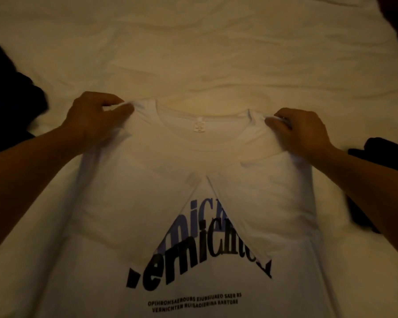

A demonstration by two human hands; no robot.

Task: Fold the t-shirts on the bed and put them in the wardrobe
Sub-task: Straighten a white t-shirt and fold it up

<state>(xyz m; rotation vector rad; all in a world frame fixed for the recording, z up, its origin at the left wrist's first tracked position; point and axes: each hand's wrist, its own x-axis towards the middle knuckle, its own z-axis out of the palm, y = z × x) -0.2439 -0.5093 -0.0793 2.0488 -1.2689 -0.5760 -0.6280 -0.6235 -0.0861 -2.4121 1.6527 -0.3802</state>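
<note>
Dark clothes, left edge (12, 92): bunched on the bed sheet (205, 49), apart from the shirt.
Left hand (94, 115): pinching the left shoulder of the white t-shirt (124, 203).
T-shirt: flat on the bed, print up, both sides folded inward to meet mid-chest.
Neck label (198, 126): too small to read.
Print: "VERNICHTEN", partly covered by the folds.
Right hand (301, 131): pinching the right shoulder.
Dark garment, right (381, 154): beside the right forearm.
Step advice: keep shoulders level and taut, then fold evenly.

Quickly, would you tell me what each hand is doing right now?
Left hand: closed, pinching the white t-shirt at its left shoulder.
Right hand: closed, pinching the same shirt at its right shoulder.
</note>
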